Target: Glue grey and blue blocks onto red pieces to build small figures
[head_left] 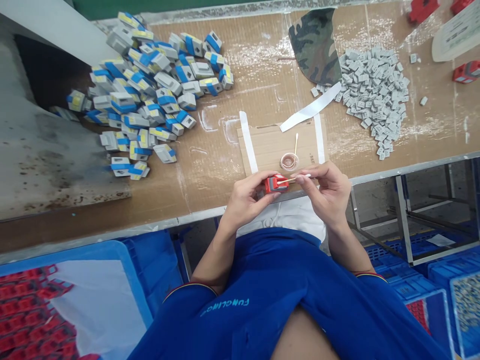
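My left hand [248, 198] is closed around a small red and grey plastic toy car body [273, 184] at the table's front edge. Pinched in my right hand [327, 192] is a cotton swab [291, 179]; its tip meets the top of the red piece. Just beyond my hands stands a small clear cup [289, 161] with brownish contents. Another cotton swab [296, 144] leans in or against that cup. Both sit on a cardboard sheet [264, 142] fixed with white tape strips. Fingers partly hide the red piece.
Grey plastic parts with blue and yellow faces [157, 95] are heaped at left. Small grey pieces [375, 90] form a pile at right, beside a camouflage cloth [317, 47]. A translucent container [455, 37] stands far right. Blue crates [127, 280] with red parts sit below.
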Motion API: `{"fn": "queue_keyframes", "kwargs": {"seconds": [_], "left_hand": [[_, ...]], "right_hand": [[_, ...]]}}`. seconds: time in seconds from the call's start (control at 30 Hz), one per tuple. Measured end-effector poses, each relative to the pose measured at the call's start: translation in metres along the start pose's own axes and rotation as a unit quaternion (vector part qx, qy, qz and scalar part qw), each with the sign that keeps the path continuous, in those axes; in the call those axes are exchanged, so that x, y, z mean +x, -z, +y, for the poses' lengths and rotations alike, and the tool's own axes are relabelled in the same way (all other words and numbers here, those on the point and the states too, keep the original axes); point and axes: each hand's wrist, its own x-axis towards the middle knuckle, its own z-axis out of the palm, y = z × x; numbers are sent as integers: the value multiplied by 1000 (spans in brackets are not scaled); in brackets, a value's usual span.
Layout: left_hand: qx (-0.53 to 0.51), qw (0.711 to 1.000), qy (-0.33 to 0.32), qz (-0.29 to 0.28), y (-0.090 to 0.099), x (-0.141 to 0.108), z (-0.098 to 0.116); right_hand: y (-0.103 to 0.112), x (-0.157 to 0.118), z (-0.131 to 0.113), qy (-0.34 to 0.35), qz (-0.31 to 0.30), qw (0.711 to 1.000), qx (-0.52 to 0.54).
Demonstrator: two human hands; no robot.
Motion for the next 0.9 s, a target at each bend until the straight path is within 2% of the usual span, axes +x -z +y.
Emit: {"fn": "queue_keyframes", "kwargs": {"seconds": [0.27, 0.53, 0.9], "left_hand": [[2, 1000, 7, -2, 0, -1, -2], [-6, 1000, 12, -2, -1, -1, 2], [-1, 1000, 11, 1, 0, 0, 3]], "right_hand": [[-1, 0, 2, 45, 11, 998, -31], [-1, 1, -7, 94, 3, 994, -48], [-1, 1, -8, 127, -5, 990, -57]]}}
